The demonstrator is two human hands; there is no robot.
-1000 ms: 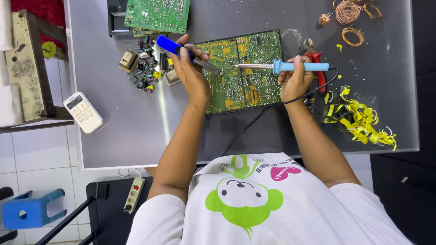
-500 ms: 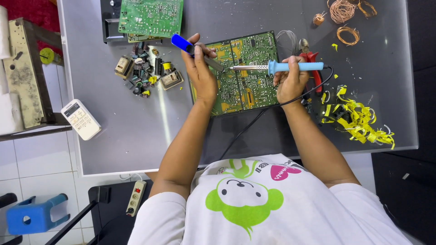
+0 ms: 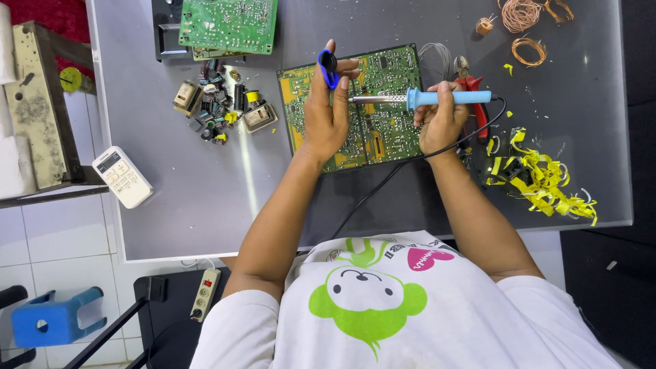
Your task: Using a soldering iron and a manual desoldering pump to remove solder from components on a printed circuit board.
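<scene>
Fingers [image 3: 339, 83] of left hand [image 3: 326, 116]: curled closed around a blue desoldering pump [image 3: 328, 66], held end-on above the green circuit board [image 3: 372, 130]. Right hand [image 3: 441, 123]: closed on the light-blue handle of a soldering iron [image 3: 427, 98], metal tip pointing toward the left hand, black cord trailing off the board. Board lies flat on grey desk [image 3: 205, 198], mid-top. Adjacent: heap of loose components [image 3: 222, 109] at left; white remote [image 3: 121, 176]; second green board [image 3: 229, 24]; red-handled pliers [image 3: 471, 85]; copper wire coils [image 3: 523, 20]; yellow scraps [image 3: 540, 178].
</scene>
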